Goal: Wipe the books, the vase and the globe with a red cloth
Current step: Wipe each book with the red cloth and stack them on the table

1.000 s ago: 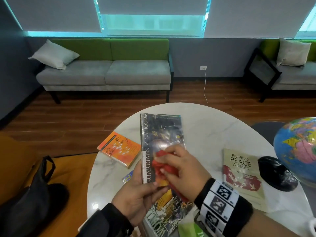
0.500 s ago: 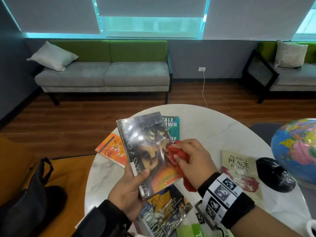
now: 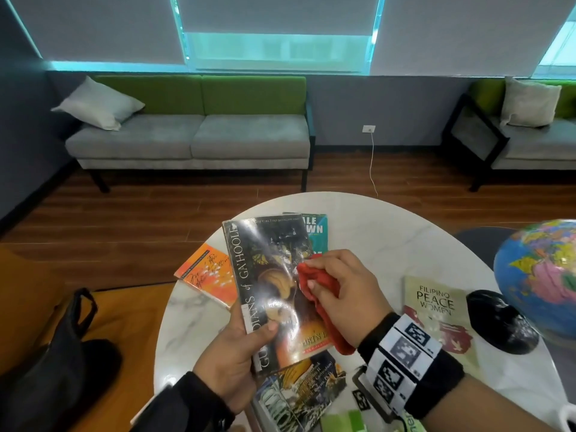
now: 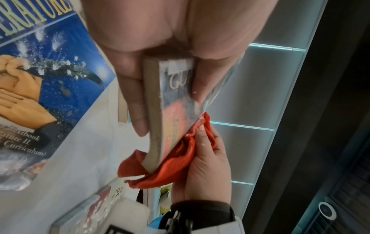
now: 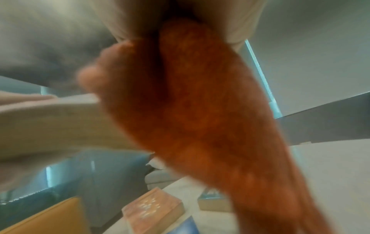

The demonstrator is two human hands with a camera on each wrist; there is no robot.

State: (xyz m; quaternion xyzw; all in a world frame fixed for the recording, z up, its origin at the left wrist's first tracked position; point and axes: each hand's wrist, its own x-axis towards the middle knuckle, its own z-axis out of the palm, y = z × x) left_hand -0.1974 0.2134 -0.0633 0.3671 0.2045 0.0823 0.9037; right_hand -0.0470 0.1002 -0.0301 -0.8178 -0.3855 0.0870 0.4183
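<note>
tilting back toward the camera, the guardians of ga'hoole paperback [image 3: 274, 288] now shows its glossy front cover where a second ago mostly the spine faced up — the left hand [image 3: 232, 363] has turned it, thumb clamped over the lower spine and fingers curled behind. the right hand [image 3: 343, 294] has slid with the red cloth [image 3: 321, 294] from the middle of the book out to its right edge, fingers bunched tight around the wad. judging by that, the cover of this book is nearly wiped and its edge is being finished; the other books lying on the white marble counter [image 3: 389, 232], and the globe [image 3: 542, 279] at the far right, look untouched as yet.

hard to read: the right wrist view is a blur of orange-red cloth, so the fingertips under it cannot be made out. the globe is cut off by the frame edge. no vase shows in any view. the left wrist view shows cloth wrapped under the book's bottom corner — how firmly it presses, i cannot tell.
</note>
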